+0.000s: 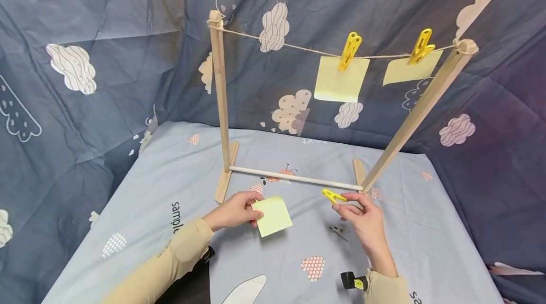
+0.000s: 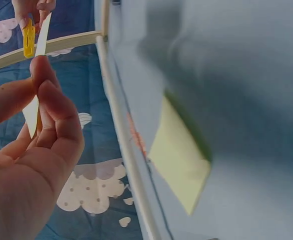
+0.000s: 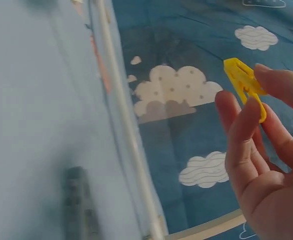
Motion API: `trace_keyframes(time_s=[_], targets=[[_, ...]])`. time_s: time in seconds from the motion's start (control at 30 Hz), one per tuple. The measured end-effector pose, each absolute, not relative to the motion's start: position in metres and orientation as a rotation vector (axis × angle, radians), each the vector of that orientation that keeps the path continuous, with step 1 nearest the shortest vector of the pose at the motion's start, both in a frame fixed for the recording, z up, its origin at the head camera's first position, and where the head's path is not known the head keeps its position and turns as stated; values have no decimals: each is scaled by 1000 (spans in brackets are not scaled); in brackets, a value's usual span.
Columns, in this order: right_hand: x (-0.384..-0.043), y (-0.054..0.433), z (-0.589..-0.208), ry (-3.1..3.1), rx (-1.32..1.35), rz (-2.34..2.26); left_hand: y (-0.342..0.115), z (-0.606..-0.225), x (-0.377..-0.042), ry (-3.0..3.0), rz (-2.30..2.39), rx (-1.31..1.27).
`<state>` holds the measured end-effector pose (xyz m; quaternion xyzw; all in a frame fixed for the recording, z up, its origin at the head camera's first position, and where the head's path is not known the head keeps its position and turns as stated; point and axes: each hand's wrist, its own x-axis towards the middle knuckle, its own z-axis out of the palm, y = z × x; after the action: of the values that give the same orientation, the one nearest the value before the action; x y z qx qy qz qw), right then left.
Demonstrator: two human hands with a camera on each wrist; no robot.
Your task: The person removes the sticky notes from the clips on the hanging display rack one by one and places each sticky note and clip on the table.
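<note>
My left hand (image 1: 240, 210) pinches a yellow sticky note (image 1: 273, 216) between thumb and fingers, above the bed-like surface. From the left wrist view, this note is seen nearly edge-on, and another yellow note (image 2: 180, 155) shows lower down, blurred. A yellow clothespin (image 1: 332, 196) is held at the fingertips of my right hand (image 1: 364, 221), apart from the note. In the right wrist view the thumb and fingers grip the clothespin (image 3: 245, 89). Below the right hand lies a grey clip (image 1: 339, 232), small and unclear.
Behind the hands stands a wooden frame (image 1: 220, 90) with a string (image 1: 294, 47) tied between its posts. Two yellow clothespins (image 1: 350, 50) hold a flat note (image 1: 341, 83) and a tilted note (image 1: 411, 70) there. A white rod (image 1: 294, 177) joins the frame's feet.
</note>
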<state>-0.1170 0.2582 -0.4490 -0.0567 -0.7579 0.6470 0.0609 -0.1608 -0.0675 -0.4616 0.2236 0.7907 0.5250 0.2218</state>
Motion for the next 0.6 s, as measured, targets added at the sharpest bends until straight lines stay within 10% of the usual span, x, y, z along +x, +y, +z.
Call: trace_keyframes(time_s=[0.6], targets=[[-93, 244, -489, -2667, -272, 1775, -74, -484, -155, 2216, 1177, 637]])
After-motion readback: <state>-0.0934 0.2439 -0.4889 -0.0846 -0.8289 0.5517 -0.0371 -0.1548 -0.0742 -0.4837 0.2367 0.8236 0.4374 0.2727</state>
